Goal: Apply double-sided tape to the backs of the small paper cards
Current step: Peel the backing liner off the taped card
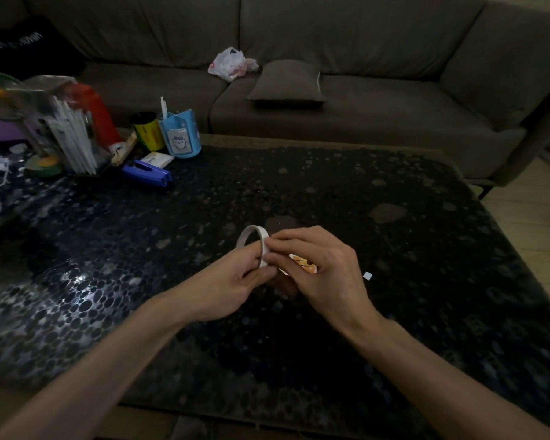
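Tape (251,230) gripped in my left hand (232,281), my right hand (324,265) pinches its end over a card (304,262); I'd peel slowly and straight.

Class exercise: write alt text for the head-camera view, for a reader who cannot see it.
A person's left hand holds a roll of double-sided tape over a dark pebble-patterned table, while the right hand pinches the tape and holds an orange-printed card. A grey sofa stands behind.

Dim room — grey sofa (331,100) behind dark pebbled table (394,249).
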`<action>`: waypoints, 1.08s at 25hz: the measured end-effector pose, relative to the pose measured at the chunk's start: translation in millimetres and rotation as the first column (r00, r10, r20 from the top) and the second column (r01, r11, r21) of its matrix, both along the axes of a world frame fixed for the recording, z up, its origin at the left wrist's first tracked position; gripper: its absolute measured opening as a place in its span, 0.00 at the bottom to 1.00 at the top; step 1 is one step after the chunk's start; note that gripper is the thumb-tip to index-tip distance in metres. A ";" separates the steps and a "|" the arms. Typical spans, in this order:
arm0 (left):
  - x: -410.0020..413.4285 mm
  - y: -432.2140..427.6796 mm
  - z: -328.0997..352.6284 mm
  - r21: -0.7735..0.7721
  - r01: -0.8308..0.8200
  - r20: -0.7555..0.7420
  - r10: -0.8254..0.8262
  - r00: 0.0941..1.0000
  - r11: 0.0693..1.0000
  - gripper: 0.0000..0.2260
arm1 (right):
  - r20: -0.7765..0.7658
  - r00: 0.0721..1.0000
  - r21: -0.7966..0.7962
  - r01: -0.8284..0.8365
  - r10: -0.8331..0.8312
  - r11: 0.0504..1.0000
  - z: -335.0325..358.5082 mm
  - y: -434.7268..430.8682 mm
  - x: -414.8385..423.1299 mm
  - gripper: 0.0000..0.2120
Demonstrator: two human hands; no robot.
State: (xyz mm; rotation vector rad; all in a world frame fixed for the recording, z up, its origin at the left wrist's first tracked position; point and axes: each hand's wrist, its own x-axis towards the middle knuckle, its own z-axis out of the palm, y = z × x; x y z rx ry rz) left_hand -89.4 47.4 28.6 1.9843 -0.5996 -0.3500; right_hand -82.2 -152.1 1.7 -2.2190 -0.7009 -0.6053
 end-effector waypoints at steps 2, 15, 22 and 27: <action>3.1 0.8 -1.5 0.029 0.008 0.032 -0.009 0.999 1.000 0.09 | 0.034 0.999 0.012 0.004 -0.004 1.000 -1.2 -1.3 -0.9 0.11; 6.2 -7.9 2.1 0.058 0.000 0.097 -0.005 0.995 0.998 0.11 | -0.011 0.999 -0.032 0.030 -0.030 0.999 18.3 -14.4 -7.2 0.20; 8.3 -9.8 1.3 0.002 -0.025 0.058 0.025 0.998 1.000 0.09 | -0.131 0.991 0.056 -0.003 0.010 0.998 23.8 -16.0 -7.9 0.18; 4.3 -9.0 4.1 0.097 -0.013 0.207 -0.007 0.978 0.995 0.12 | -0.286 0.957 0.074 -0.036 0.056 0.997 27.2 -24.5 -3.2 0.29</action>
